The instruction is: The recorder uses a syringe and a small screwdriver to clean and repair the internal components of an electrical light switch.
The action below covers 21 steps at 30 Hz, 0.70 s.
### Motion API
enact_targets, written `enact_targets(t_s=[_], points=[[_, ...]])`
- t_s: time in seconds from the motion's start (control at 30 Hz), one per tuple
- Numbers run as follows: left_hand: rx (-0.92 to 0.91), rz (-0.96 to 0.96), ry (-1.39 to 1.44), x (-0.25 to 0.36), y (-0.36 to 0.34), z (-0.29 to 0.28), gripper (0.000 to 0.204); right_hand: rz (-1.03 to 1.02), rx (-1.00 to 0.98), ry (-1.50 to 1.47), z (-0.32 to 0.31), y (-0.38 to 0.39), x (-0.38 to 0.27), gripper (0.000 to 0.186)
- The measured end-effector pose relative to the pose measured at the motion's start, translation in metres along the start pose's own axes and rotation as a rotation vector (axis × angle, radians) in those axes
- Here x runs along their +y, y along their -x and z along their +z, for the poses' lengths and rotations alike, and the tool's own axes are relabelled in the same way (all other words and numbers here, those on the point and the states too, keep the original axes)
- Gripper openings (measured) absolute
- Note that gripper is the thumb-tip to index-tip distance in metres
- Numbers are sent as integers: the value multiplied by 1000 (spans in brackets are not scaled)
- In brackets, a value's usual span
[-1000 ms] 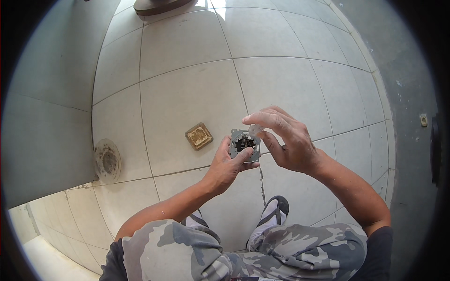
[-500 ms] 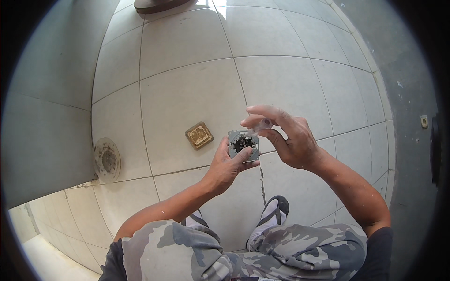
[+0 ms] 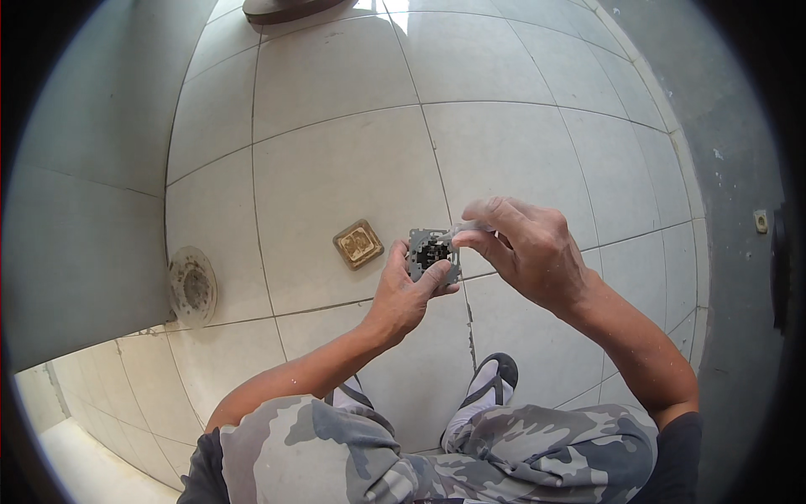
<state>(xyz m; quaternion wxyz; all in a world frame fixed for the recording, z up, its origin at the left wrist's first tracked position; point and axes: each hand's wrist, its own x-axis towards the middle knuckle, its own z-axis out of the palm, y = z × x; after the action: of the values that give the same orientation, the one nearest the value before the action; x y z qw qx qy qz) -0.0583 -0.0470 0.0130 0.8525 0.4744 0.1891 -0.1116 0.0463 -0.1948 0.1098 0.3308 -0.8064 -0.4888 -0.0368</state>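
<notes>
Since a moment ago, both hands are barely shifting, staying raised over the tiled floor (image 3: 336, 168) with the grey switch mechanism (image 3: 433, 253) between them. Fingers of the left hand (image 3: 403, 290) are clasping that square part from below, thumb lying across its lower edge, while the right hand (image 3: 525, 248) is pinching a small pale piece (image 3: 467, 228) touching its upper right corner. Just beside, a square brass-coloured plate (image 3: 358, 244) is lying on the floor, and a round drain cover (image 3: 192, 286) is sitting by the wall.

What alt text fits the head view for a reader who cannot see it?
The left hand holds a small grey square switch mechanism while the right hand pinches its upper right edge. Below on the tiled floor lie a brass-coloured square plate and a round drain cover.
</notes>
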Motion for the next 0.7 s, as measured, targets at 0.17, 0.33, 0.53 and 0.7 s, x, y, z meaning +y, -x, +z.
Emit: enact_targets(t_s=[0.17, 0.33, 0.53, 0.7], points=[[53, 163, -173, -6, -4, -10, 38, 537, -451, 122, -15, -9, -22, 27], [56, 213, -239, -2, -8, -18, 33, 475, -511, 119, -6, 5, -19, 25], [3, 96, -228, -3, -7, -20, 34, 9, -382, 565, 3, 12, -18, 19], [25, 114, -126, 2, -11, -18, 35, -336, -208, 523, 13, 13, -5, 21]])
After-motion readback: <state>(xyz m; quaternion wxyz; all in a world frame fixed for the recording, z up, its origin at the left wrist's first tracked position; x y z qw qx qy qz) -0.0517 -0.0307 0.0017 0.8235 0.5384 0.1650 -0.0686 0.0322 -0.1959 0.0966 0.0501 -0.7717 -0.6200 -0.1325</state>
